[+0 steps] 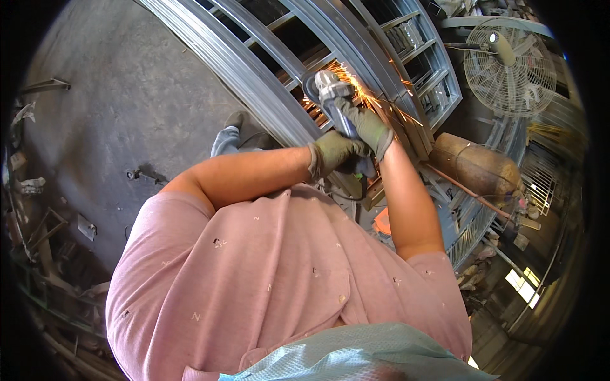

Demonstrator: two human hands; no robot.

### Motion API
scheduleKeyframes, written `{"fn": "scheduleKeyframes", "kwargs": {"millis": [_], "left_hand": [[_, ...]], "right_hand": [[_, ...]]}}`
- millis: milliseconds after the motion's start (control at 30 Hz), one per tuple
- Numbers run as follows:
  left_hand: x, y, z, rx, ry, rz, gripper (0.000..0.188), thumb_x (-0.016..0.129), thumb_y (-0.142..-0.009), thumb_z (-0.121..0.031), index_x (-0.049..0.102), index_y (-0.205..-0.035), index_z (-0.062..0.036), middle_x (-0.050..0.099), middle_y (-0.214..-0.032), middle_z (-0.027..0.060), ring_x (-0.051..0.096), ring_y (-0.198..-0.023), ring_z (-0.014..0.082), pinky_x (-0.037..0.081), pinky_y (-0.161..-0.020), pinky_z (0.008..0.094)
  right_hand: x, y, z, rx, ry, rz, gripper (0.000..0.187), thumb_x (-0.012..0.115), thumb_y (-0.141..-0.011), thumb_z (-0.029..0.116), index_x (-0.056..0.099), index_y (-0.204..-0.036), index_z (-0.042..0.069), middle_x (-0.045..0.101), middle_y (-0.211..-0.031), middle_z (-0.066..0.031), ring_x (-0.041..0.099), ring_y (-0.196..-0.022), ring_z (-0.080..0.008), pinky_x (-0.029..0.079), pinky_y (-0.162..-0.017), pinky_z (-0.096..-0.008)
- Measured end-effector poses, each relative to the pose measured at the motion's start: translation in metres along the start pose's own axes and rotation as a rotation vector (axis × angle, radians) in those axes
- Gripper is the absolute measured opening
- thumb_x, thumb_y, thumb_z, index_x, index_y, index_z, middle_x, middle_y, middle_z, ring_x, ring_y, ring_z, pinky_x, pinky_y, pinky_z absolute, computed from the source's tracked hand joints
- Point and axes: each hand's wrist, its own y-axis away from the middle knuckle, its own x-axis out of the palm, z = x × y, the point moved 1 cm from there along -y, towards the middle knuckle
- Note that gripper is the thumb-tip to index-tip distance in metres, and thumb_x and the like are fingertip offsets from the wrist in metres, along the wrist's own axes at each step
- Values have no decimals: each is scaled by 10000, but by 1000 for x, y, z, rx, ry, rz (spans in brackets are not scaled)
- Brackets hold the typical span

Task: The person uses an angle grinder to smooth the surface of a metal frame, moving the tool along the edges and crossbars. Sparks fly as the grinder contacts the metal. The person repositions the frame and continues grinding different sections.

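Note:
An angle grinder point(328, 86) with a silver head and dark body rests its disc against a grey metal frame point(273, 108) of long rails and crossbars. Orange sparks fly around the disc and toward the right. My right hand point(368, 127), in a green work glove, wraps around the grinder's body just behind the head. Lower down, my left hand point(333, 152), gloved alike, is closed around the rear of the grinder. The exact contact point of the disc is partly hidden by the tool's head.
A caged fan point(508, 66) stands at the far right. Below it lies a rusty gas cylinder point(476, 166) with a hose along it. An orange object point(382, 221) sits by my right forearm. Scrap metal lies along the left edge of the concrete floor point(140, 89).

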Motion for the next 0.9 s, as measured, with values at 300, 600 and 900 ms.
{"fn": "scheduleKeyframes", "kwargs": {"millis": [300, 600, 900], "left_hand": [[39, 2, -13, 37, 113, -79, 335, 888, -919, -286, 788, -1107, -27, 779, -894, 100, 714, -677, 232, 577, -595, 368], [44, -14, -11, 58, 124, -101, 331, 850, -969, -244, 762, -1214, -39, 816, -1053, 134, 791, -835, 282, 657, -766, 394], [43, -26, -15, 31, 173, -97, 351, 838, -984, -277, 761, -1225, -33, 819, -1068, 130, 798, -886, 287, 654, -817, 421]], "right_hand": [[-29, -9, 2, 25, -260, 180, 582, 728, -1050, 549, 723, -1321, 34, 794, -1016, -87, 752, -828, -211, 612, -784, -366], [-43, -27, 1, -19, -209, 243, 594, 708, -1060, 549, 714, -1334, 22, 796, -1040, -110, 759, -833, -232, 618, -791, -388], [-48, -33, 7, -71, -59, 243, 656, 687, -1049, 607, 739, -1289, -1, 798, -1037, -137, 759, -834, -249, 613, -787, -407]]}}
